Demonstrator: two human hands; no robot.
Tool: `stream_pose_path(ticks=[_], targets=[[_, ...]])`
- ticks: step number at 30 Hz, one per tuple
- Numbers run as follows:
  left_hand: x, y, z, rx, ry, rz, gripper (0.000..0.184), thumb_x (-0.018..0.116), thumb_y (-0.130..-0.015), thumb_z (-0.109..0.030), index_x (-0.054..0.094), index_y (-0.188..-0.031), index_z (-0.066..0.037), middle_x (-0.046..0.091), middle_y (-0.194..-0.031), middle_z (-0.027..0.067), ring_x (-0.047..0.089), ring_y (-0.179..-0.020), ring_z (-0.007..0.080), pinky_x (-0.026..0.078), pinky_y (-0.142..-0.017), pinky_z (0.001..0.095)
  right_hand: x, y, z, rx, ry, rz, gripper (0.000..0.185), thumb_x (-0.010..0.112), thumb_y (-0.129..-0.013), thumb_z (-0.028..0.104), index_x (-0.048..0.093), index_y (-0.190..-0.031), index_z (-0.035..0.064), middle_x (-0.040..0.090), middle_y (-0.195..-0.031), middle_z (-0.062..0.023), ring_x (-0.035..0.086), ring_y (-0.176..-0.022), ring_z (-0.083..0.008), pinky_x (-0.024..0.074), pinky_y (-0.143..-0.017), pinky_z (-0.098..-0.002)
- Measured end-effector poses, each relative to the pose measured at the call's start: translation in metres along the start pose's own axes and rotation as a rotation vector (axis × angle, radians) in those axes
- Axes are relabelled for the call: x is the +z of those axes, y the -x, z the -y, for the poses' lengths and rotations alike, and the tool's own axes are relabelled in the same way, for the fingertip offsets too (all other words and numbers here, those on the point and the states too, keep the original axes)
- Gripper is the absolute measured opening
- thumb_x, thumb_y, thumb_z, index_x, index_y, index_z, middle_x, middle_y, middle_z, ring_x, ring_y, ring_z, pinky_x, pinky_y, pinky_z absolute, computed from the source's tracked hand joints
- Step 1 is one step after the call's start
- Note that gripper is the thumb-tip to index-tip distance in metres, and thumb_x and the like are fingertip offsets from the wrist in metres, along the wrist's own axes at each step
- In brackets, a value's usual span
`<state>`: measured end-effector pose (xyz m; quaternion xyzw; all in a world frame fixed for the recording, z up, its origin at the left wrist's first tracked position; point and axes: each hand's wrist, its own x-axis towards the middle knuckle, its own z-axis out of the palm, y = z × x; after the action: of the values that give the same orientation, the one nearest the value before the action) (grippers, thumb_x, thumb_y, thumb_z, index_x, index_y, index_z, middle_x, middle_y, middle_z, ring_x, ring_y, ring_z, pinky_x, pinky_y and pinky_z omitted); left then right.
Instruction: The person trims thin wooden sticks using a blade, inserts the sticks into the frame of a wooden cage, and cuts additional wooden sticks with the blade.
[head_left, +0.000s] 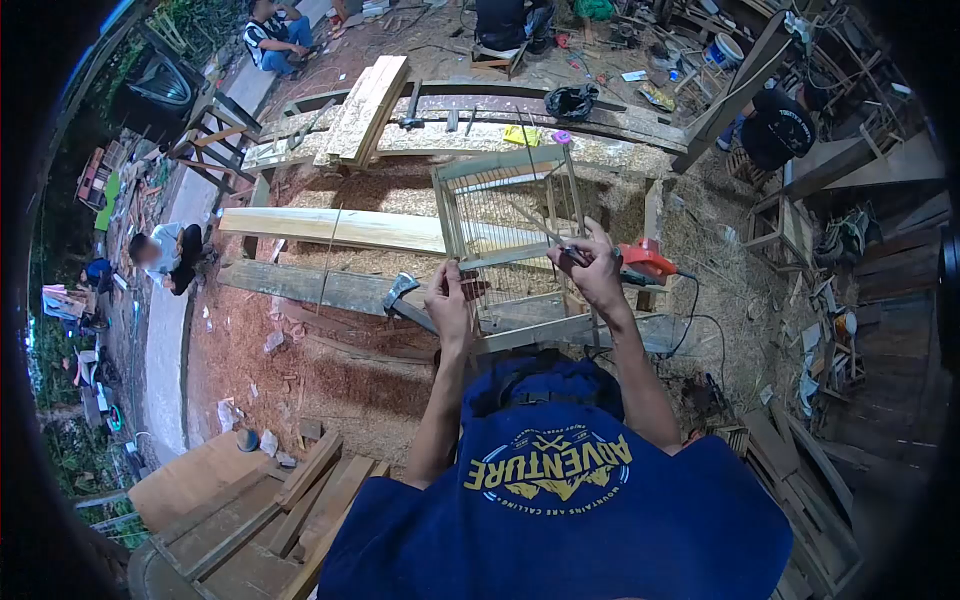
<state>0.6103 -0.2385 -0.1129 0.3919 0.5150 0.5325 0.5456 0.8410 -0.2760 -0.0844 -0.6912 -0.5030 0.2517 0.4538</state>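
A wooden cage frame with thin upright bars (503, 262) stands tilted in front of me over the bench planks. My left hand (448, 303) is closed, pinching its near rail at the left corner. My right hand (598, 270) is closed around a slim dark-handled tool (571, 253) at the frame's right side. From that hand a long thin piece points up and left across the bars; whether it belongs to the tool I cannot tell. Just left of my left hand, an axe (401, 289) lies on a grey plank. A red power tool (648, 260) lies right of my right hand.
Light planks (368, 112) are stacked at the far left of the bench, beside a hammer (411, 112). A black bag (571, 102) and yellow sheet (520, 135) lie behind the frame. A cord (693, 300) trails right. Other people (165, 255) sit around the yard.
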Motion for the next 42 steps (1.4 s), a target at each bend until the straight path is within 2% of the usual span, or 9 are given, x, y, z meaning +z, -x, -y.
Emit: stream_pose_path(ticks=[7, 8, 11, 15, 16, 22, 28, 31, 42], targets=[[0.021, -0.005, -0.035, 0.052, 0.171, 0.085, 0.034, 0.055, -0.105, -0.027, 0.064, -0.115, 0.005, 0.068, -0.088, 0.0075, 0.07, -0.073, 0.0164, 0.062, -0.069, 0.0329, -0.013, 0.0, 0.022, -0.086, 0.152, -0.119, 0.038, 0.085, -0.074, 0.036, 0.078, -0.092, 0.003, 0.045, -0.146, -0.0304, 0.058, -0.122, -0.0415, 0.0476, -0.1, -0.043], [0.026, -0.005, -0.041, 0.072, 0.166, 0.079, 0.034, 0.055, -0.105, -0.027, 0.064, -0.115, 0.005, 0.068, -0.088, 0.0077, 0.07, -0.074, 0.0167, 0.062, -0.069, 0.0328, -0.012, 0.005, 0.027, -0.19, 0.221, -0.191, 0.034, 0.085, -0.075, 0.032, 0.078, -0.089, 0.0024, 0.042, -0.15, -0.0273, 0.058, -0.118, -0.0392, 0.0487, -0.098, -0.042], [0.036, -0.009, -0.064, 0.115, 0.147, 0.086, 0.036, 0.05, -0.106, -0.026, 0.064, -0.116, 0.006, 0.069, -0.089, 0.0111, 0.071, -0.072, 0.019, 0.062, -0.068, 0.0326, -0.015, 0.018, 0.049, -0.103, 0.274, -0.131, 0.029, 0.081, -0.082, 0.03, 0.079, -0.091, 0.0024, 0.031, -0.16, -0.019, 0.047, -0.132, -0.035, 0.0434, -0.103, -0.0404], [0.044, -0.017, -0.08, 0.146, 0.182, 0.089, 0.037, 0.05, -0.106, -0.027, 0.063, -0.116, 0.006, 0.07, -0.093, 0.0127, 0.071, -0.075, 0.0197, 0.063, -0.069, 0.0343, -0.004, 0.026, 0.053, -0.193, 0.221, -0.203, 0.027, 0.081, -0.081, 0.027, 0.079, -0.097, 0.005, 0.046, -0.143, -0.0141, 0.047, -0.125, -0.031, 0.0436, -0.101, -0.0398], [0.046, -0.019, -0.081, 0.155, 0.194, 0.08, 0.037, 0.051, -0.106, -0.027, 0.063, -0.116, 0.006, 0.07, -0.094, 0.013, 0.071, -0.076, 0.0199, 0.063, -0.069, 0.0345, -0.002, 0.025, 0.051, -0.248, 0.237, -0.249, 0.026, 0.08, -0.082, 0.026, 0.079, -0.099, 0.0067, 0.051, -0.127, -0.0103, 0.048, -0.117, -0.0288, 0.0439, -0.098, -0.0416], [0.044, -0.023, -0.076, 0.175, 0.213, 0.067, 0.038, 0.052, -0.105, -0.029, 0.062, -0.117, 0.006, 0.071, -0.094, 0.0138, 0.072, -0.076, 0.0208, 0.063, -0.069, 0.0343, -0.007, 0.015, 0.061, -0.127, 0.108, -0.095, 0.023, 0.081, -0.082, 0.024, 0.078, -0.095, 0.0054, 0.053, -0.112, -0.0062, 0.053, -0.114, -0.0239, 0.0477, -0.092, -0.0403], [0.046, -0.013, -0.087, 0.135, 0.187, 0.07, 0.038, 0.054, -0.105, -0.03, 0.063, -0.115, 0.005, 0.07, -0.089, 0.0132, 0.071, -0.07, 0.0206, 0.063, -0.066, 0.0328, -0.008, 0.015, 0.051, -0.171, 0.089, -0.02, 0.027, 0.081, -0.084, 0.026, 0.076, -0.092, 0.0012, 0.053, -0.111, -0.0058, 0.056, -0.105, -0.0247, 0.0512, -0.089, -0.0385], [0.045, -0.013, -0.084, 0.145, 0.171, 0.068, 0.037, 0.054, -0.105, -0.03, 0.065, -0.113, 0.005, 0.07, -0.088, 0.0125, 0.071, -0.071, 0.0195, 0.063, -0.065, 0.0321, -0.012, 0.015, 0.053, 0.017, -0.207, 0.104, 0.028, 0.083, -0.082, 0.027, 0.077, -0.094, 0.002, 0.054, -0.111, -0.0055, 0.055, -0.11, -0.0224, 0.0494, -0.089, -0.0371], [0.051, -0.009, -0.087, 0.165, 0.135, 0.096, 0.036, 0.051, -0.106, -0.027, 0.066, -0.114, 0.005, 0.069, -0.09, 0.01, 0.069, -0.074, 0.0148, 0.062, -0.064, 0.0316, -0.009, 0.019, 0.042, -0.187, 0.138, 0.029, 0.023, 0.082, -0.079, 0.028, 0.076, -0.088, 0.0073, 0.057, -0.107, -0.007, 0.056, -0.103, -0.0271, 0.0467, -0.089, -0.0411]])
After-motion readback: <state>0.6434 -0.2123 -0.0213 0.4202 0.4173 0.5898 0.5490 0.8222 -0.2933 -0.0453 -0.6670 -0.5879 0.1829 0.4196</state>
